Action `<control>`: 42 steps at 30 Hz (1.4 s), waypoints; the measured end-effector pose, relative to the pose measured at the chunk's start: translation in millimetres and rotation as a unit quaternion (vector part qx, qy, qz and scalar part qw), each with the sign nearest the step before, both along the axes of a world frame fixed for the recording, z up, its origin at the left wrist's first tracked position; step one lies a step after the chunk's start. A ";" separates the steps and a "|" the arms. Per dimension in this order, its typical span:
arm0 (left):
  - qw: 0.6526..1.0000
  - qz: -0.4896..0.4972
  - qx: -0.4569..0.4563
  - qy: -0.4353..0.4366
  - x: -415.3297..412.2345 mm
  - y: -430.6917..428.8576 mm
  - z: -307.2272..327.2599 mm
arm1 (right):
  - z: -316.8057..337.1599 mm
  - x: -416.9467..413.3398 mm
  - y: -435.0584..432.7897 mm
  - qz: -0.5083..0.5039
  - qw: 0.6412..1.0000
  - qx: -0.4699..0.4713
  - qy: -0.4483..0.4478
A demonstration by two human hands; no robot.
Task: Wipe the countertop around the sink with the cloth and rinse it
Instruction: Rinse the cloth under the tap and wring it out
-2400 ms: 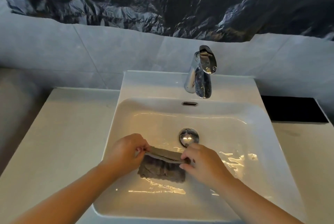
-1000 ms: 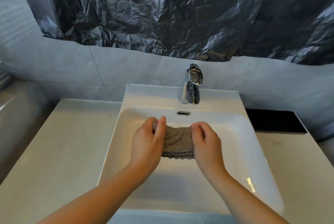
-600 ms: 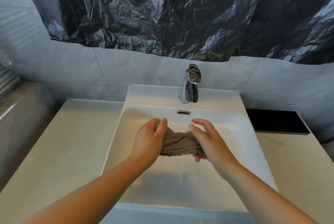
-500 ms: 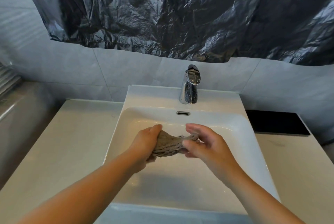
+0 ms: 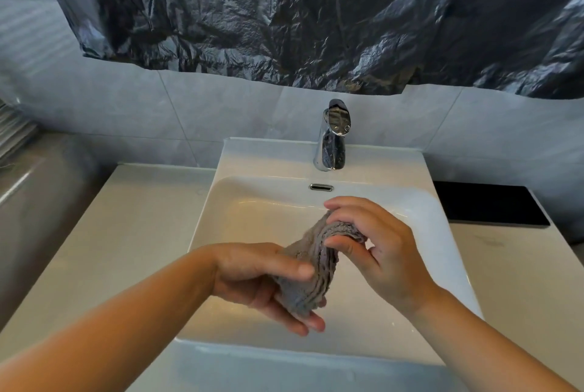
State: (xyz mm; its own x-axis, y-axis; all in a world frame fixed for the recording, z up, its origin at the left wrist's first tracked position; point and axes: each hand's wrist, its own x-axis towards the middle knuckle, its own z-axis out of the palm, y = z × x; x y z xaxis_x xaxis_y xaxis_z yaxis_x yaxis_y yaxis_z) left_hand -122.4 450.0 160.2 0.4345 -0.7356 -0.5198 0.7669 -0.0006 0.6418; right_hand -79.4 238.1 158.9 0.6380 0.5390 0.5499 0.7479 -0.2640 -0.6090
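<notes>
A grey-brown ribbed cloth (image 5: 313,268), folded and twisted into a thick roll, hangs over the basin of the white sink (image 5: 221,221). My left hand (image 5: 262,281) grips its lower end, palm turned up beneath it. My right hand (image 5: 376,246) pinches the upper end between thumb and fingers. The chrome faucet (image 5: 333,138) stands at the back of the sink; no water runs from it. The pale countertop (image 5: 120,233) lies on both sides of the sink.
Crumpled black plastic sheeting (image 5: 316,12) covers the wall above grey tiles. A black flat panel (image 5: 486,205) lies on the counter at the back right. A grey ledge (image 5: 41,189) borders the counter's left side. An overflow slot (image 5: 320,187) sits below the faucet.
The cloth went from stretched flat between both hands to a twisted roll. My left hand dropped lower and turned palm up; my right hand rose and rotated the upper end.
</notes>
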 end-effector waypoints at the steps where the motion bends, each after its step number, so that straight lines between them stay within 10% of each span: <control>1: 1.000 0.006 0.021 -0.010 -0.9 -4.4 0.6 | 1.6 3.5 -1.3 0.001 1.000 -0.010 -0.013; 8: 0.939 -0.023 0.247 -0.236 3.0 -23.7 16.7 | 5.6 25.8 -10.1 -0.052 0.985 -0.122 -0.112; 14: 0.856 -0.096 0.386 -0.330 9.7 -25.2 22.8 | -6.7 18.4 -1.9 -0.013 0.972 -0.076 0.220; 19: 0.759 -0.128 0.504 -0.392 10.6 -23.2 12.5 | -15.8 9.4 10.9 -0.076 0.960 -0.117 0.242; 23: 0.562 -0.119 0.606 -0.550 13.2 -26.5 1.5 | -24.3 16.9 24.5 -0.139 0.874 -0.081 0.458; 27: 0.490 -0.102 0.623 -0.602 14.2 -24.2 -3.4 | -18.3 18.4 26.3 -0.110 0.726 0.013 0.678; 30: 0.533 -0.087 0.596 -0.594 11.8 -20.7 -4.5 | -15.3 16.7 25.2 -0.100 0.715 0.004 0.692; 34: 0.755 -0.003 0.463 -0.465 7.1 -10.3 5.1 | -7.0 10.5 11.7 -0.096 0.905 -0.052 0.410; 38: 0.934 0.040 0.248 -0.252 2.7 1.5 19.6 | 5.9 -6.0 -17.3 -0.010 0.975 -0.033 0.221; 42: 0.993 -0.012 0.089 -0.083 2.2 8.5 26.3 | 4.7 -21.3 -26.6 0.015 0.999 -0.018 0.039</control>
State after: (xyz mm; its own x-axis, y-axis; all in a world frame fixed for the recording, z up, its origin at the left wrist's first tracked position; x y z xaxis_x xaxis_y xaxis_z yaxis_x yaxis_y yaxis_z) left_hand -120.2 458.6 186.4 0.5075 -0.6504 -0.5652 0.6496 -0.1422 0.7469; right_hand -100.8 211.5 163.6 0.6616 0.5762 0.4798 0.7066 -0.2651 -0.6561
